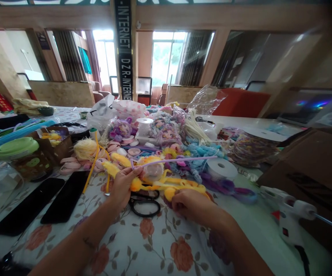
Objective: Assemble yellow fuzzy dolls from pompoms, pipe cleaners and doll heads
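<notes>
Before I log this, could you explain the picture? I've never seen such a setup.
No machine: these are one person's bare hands, filmed from a head-worn camera looking forward and down. The left hand pinches a thin, fuzzy lilac stem. The right hand curls beside a fluffy yellow ball; its fingertips are hidden. On the white, rose-patterned cloth lie black-handled scissors and two flat black slabs. A white glue gun is at the right, and colourful craft pieces are heaped beyond.
</notes>
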Demonstrator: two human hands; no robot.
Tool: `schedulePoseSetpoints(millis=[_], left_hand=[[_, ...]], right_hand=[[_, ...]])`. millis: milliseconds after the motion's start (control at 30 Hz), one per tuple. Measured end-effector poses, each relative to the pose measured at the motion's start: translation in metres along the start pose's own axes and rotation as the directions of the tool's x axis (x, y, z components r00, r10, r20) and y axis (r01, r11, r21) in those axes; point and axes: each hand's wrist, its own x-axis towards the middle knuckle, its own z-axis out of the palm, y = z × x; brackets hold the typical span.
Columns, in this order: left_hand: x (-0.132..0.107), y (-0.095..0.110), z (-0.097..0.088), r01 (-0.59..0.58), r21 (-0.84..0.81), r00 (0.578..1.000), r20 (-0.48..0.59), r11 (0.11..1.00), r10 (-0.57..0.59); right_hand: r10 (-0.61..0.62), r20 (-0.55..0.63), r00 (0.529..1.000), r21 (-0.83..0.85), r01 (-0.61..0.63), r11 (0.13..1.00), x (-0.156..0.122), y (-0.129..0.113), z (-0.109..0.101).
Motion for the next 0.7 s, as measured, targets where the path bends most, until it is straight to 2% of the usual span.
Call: schedulePoseSetpoints(millis=[67,133,200,267,333,433,500,567,700], left_hand=[[0.000,-0.001,0.000,0.008,0.003,1.000,0.017,1.000,-0.008],[-0.001,-0.002,0.000,0.007,0.017,0.999,0.034,1.000,-0.008],[-0.001,-0.003,-0.001,0.005,0.029,0.999,0.047,1.000,-0.007],[-0.002,-0.004,-0.002,0.006,0.044,0.998,0.055,0.999,-0.008],[-0.004,-0.005,0.000,0.013,0.065,0.998,0.064,0.998,-0.017],[-0.008,-0.004,0.004,0.059,0.076,0.992,0.104,0.995,-0.067],[-0.011,-0.004,0.006,0.103,0.072,0.984,0.140,0.992,-0.112],[-0.013,-0.004,0.008,0.133,0.076,0.976,0.166,0.988,-0.144],[-0.014,-0.003,0.008,0.187,0.065,0.951,0.238,0.980,-0.197]], right_hand=[[-0.005,-0.001,1.000,0.001,0.005,1.000,0.000,-0.001,0.001],[-0.044,-0.060,0.997,0.046,0.047,0.998,-0.002,-0.002,0.000],[-0.094,-0.143,0.985,0.146,0.115,0.983,-0.003,-0.005,-0.003],[-0.088,-0.222,0.971,0.320,0.158,0.934,-0.001,-0.009,-0.004],[-0.012,-0.260,0.966,0.549,0.158,0.821,0.003,-0.012,-0.001],[0.123,-0.241,0.963,0.808,0.129,0.575,0.011,-0.016,0.008],[0.192,-0.219,0.957,0.884,0.111,0.455,0.016,-0.018,0.016],[0.251,-0.215,0.944,0.921,0.111,0.373,0.018,-0.021,0.021],[0.311,-0.254,0.916,0.947,0.170,0.274,0.018,-0.025,0.020]])
